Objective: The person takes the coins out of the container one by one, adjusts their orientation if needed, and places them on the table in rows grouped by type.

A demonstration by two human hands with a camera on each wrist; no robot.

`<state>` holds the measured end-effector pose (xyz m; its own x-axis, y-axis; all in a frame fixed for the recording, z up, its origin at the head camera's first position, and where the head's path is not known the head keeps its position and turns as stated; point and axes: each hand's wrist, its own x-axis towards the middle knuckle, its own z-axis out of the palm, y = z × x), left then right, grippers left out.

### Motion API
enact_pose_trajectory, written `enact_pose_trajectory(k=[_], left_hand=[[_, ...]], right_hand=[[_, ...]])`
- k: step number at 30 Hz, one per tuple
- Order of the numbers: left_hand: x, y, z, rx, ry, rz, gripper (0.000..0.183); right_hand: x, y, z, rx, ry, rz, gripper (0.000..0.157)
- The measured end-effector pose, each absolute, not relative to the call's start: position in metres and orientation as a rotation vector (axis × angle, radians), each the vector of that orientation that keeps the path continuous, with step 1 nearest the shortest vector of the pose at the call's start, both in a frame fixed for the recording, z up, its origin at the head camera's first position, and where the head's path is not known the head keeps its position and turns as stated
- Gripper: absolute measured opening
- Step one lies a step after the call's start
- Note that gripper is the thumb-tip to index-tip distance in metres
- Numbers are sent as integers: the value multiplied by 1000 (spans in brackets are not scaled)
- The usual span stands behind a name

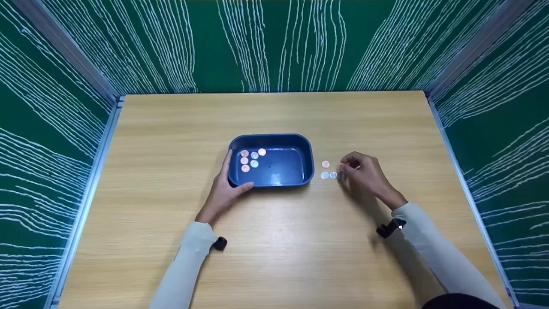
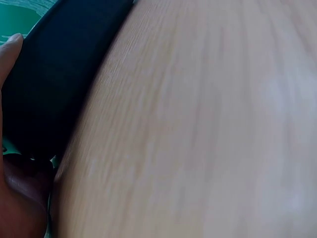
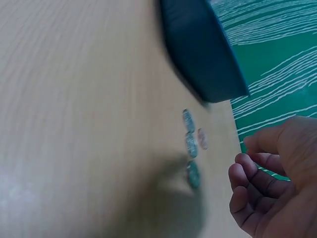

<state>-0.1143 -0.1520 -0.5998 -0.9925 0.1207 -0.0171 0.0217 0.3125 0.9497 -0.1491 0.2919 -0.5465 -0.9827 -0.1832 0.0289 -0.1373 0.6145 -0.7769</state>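
The person seems partway through laying out coins beside a blue tray [image 1: 281,163] on the wooden counter [image 1: 274,249]. The left hand [image 1: 225,189] grips the tray's near left corner, thumb along the near wall, fingers up the left side. The right hand [image 1: 366,171] hovers at the right end of the loose silvery coins [image 1: 324,175] — fingers loosely bent, thumb tip slightly apart from them, with no coin that I can make out between. Whether a coin is being put down or picked up, I can't tell; either way, the next move probably calls for a light fingertip pinch, these discs being so thin.

Three silvery ones lie in a close row, with one coppery coin [image 1: 325,164] just beyond. Six more coins [image 1: 254,163] lie flat in the tray's left half — four coppery, two silvery, all shiny, their faces too small to read.
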Motion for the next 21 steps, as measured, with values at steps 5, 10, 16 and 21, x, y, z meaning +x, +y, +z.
enact_pose_trajectory(k=[5, 10, 16, 21], left_hand=[[-115, -151, -600, 140, 2475, 1785, 120], [-116, -150, -600, 131, 2471, 1776, 118], [-115, -152, -599, 98, 2444, 1786, 117], [-113, -153, -600, 106, 2436, 1802, 118]], right_hand=[[-151, 287, -537, -294, 2755, -1332, 11], [-154, 278, -532, -303, 2733, -1333, 15], [-159, 261, -522, -395, 2696, -1385, 14], [-163, 243, -513, -462, 2669, -1380, 12]])
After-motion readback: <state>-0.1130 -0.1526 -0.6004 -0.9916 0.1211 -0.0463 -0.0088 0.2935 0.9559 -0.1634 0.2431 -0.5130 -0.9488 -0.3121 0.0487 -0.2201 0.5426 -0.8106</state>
